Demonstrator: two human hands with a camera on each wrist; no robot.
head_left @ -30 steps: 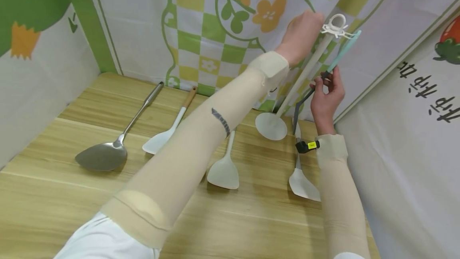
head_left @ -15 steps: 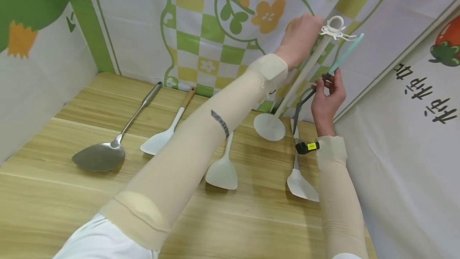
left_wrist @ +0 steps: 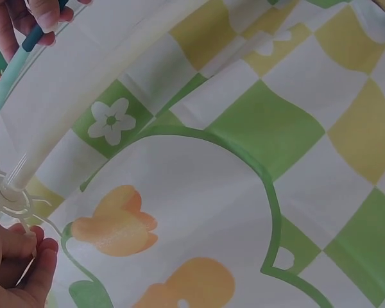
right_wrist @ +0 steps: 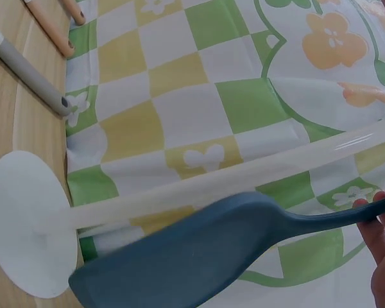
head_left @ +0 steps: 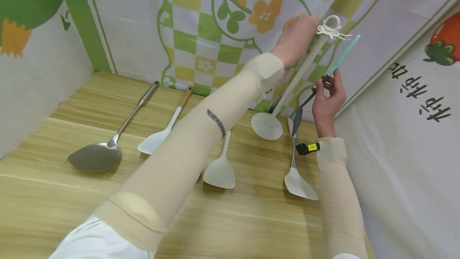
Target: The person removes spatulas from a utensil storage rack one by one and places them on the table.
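Observation:
A white rack stands on the table, with an upright pole [head_left: 300,75], a round base [head_left: 266,126] and a ring of hooks [head_left: 328,31] on top. My left hand [head_left: 298,37] is beside that ring; the left wrist view shows its thumb and fingers pinching one hook [left_wrist: 33,239]. In my right hand [head_left: 328,101] is a spatula, held where the mint handle [head_left: 343,56] meets the dark neck. Its handle points up, just right of the hooks and apart from them. The dark blue-grey blade [right_wrist: 192,253] hangs downward beside the pole.
Across the wooden table [head_left: 244,227] lie a steel turner [head_left: 98,156], a white spatula with a wooden handle [head_left: 156,141], a pale spatula [head_left: 220,172] and a white-bladed spatula [head_left: 300,185]. Printed cloth walls [head_left: 194,31] stand close behind the rack and to the right.
The held spatula has turned so more of its blade's face shows. Its handle end has come away from the hook tips. My left hand stays at the ring; the view has shifted slightly.

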